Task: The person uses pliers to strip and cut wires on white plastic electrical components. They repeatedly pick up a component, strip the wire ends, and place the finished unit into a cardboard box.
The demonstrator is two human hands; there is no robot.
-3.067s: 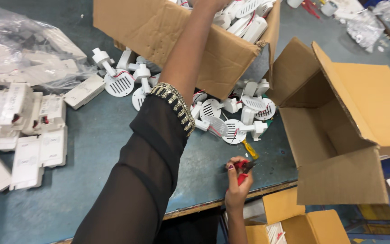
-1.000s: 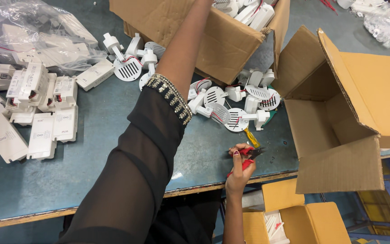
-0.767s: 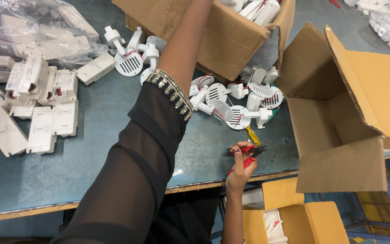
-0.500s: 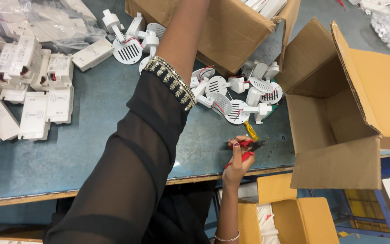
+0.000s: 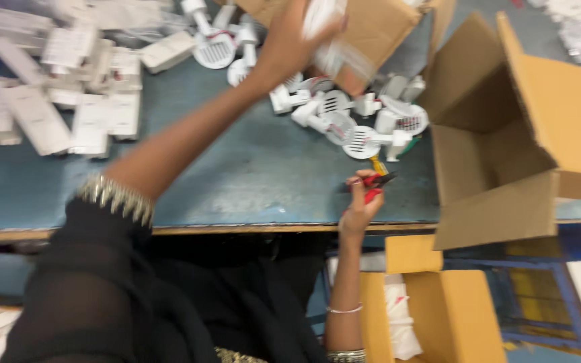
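My left hand (image 5: 290, 40) is stretched out over the teal table (image 5: 237, 175) and grips a blurred white plastic part (image 5: 324, 20) in front of a brown cardboard box (image 5: 371, 27). My right hand (image 5: 363, 202) rests at the table's front edge, closed on red-handled pliers (image 5: 374, 185). A heap of white round slotted parts (image 5: 358, 114) lies just beyond the pliers.
An open, empty cardboard box (image 5: 506, 134) lies on its side at the right. White rectangular plastic pieces (image 5: 68, 87) are piled at the left. Below the table edge stand a yellow-brown carton (image 5: 438, 309) with white contents and a blue frame (image 5: 539, 296).
My left hand has drawn back out of the far box with a white part in it. The view has tilted down toward the table edge. My right hand stays put with the pliers.
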